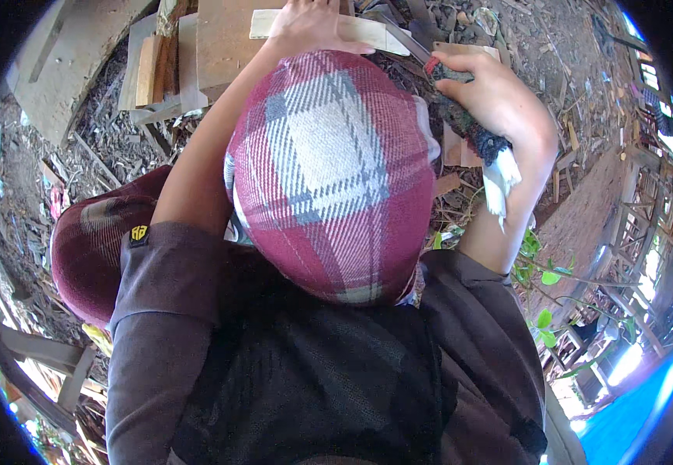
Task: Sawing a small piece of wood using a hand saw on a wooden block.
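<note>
A pale strip of wood (364, 32) lies near the top edge, over a brown board (228, 39). My left hand (307, 29) is across the strip, its thumb stretched along the near side; the fingertips are cut off by the picture's edge. My right hand (499, 97) is closed round the handle of a knife (460, 120). Dark, ragged cloth with a red band wraps the handle, and a whitish end hangs below my wrist. From my fist the blade points up and left to the right end of the strip, apparently touching it.
My knees, in maroon plaid cloth (329, 163), fill the middle. Boards and a wood block (153, 70) lie to the upper left. Chips and scraps cover the ground. Leafy stems (546, 322) and a blue sheet (631, 418) are at the right.
</note>
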Tool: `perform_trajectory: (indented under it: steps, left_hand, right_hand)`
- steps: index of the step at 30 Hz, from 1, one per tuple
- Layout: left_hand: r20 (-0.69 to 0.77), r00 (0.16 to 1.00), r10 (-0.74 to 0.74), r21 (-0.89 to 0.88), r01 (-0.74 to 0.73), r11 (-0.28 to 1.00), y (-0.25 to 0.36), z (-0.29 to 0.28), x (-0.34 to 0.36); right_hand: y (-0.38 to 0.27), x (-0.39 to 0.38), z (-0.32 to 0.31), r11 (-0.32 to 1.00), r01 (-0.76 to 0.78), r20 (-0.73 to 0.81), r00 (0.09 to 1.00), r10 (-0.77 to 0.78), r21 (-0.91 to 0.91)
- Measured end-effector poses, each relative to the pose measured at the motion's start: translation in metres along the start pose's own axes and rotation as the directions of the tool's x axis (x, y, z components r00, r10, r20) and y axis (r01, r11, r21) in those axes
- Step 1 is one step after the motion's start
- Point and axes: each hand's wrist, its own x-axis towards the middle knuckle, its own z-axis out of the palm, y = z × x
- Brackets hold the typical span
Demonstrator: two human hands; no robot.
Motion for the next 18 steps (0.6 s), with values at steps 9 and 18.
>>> perform_trajectory:
  steps: [9, 18]
  left_hand:
    - [0.059, 0.997, 0.043, 0.003, -0.044, 0.999, -0.002, -0.008, 0.007]
    - [-0.023, 0.997, 0.075, -0.045, -0.076, 0.996, 0.012, 0.005, 0.011]
  right_hand:
    - [-0.013, 0.030, -0.037, 0.986, -0.019, 0.156, 0.987, 0.045, -0.166]
    - [0.014, 0.141, 0.026, 0.988, -0.108, -0.010, 0.994, 0.107, -0.110]
